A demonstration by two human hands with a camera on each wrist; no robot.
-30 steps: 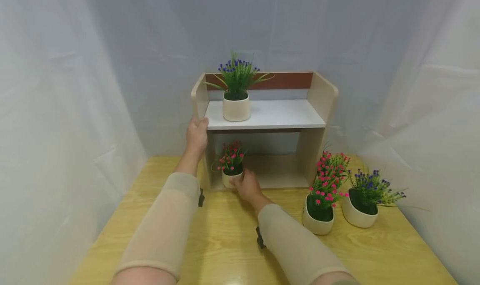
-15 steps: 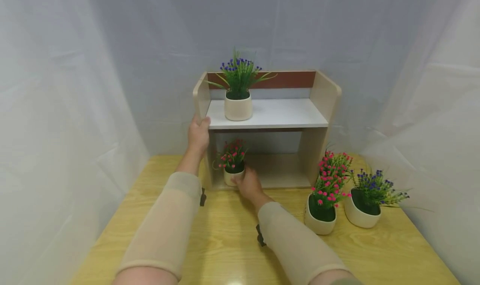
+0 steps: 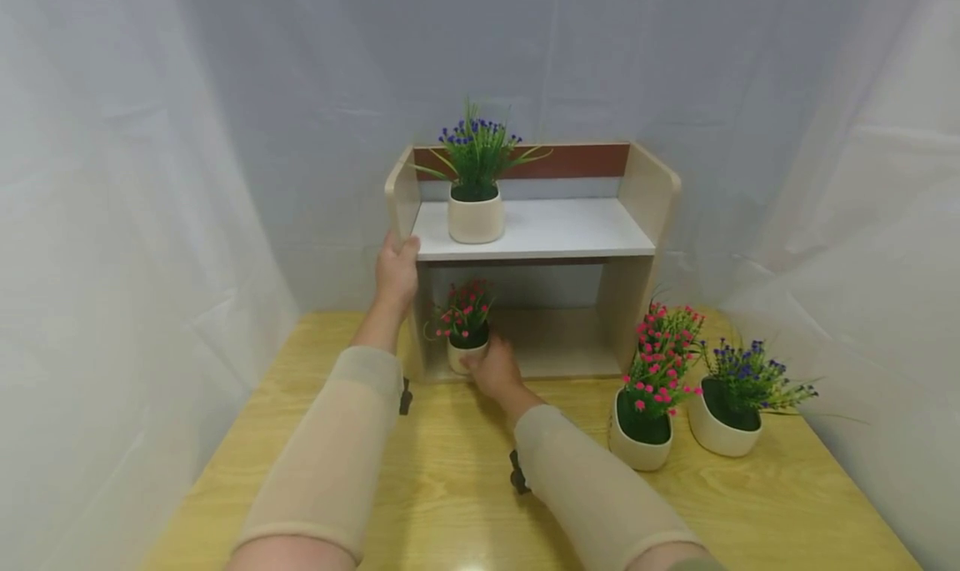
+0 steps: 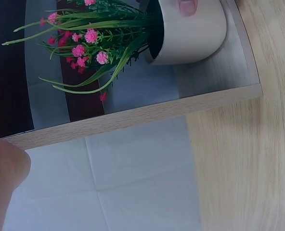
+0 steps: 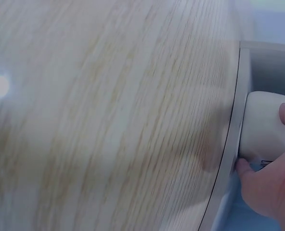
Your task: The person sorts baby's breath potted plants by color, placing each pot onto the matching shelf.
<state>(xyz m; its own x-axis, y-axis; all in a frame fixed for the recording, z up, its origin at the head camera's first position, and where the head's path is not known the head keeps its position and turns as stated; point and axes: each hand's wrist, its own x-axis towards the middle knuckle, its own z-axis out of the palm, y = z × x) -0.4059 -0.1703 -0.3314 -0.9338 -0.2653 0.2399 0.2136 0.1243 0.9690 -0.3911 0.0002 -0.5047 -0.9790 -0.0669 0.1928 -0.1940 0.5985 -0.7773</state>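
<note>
With my left hand point(image 3: 396, 275) I grip the left side panel of a two-tier wooden desk shelf point(image 3: 573, 227), thumb at the front edge near the white upper board. My right hand point(image 3: 497, 371) holds the pot of a pink-flowered potted plant point(image 3: 467, 358) standing upright in the lower left compartment. In the left wrist view, its cream pot point(image 4: 198, 36) sits on the bottom board close to the side panel, and a fingertip touches it. The right wrist view has my thumb and a finger against that pot point(image 5: 263, 125); the far side of the grasp is hidden.
A purple-flowered potted plant point(image 3: 476, 218) stands on the upper board, left of centre. Right of the shelf on the wooden table point(image 3: 435, 488) are a pink-flowered plant point(image 3: 641, 450), more pink blooms point(image 3: 678, 325) behind it, and a purple-flowered plant point(image 3: 723, 429).
</note>
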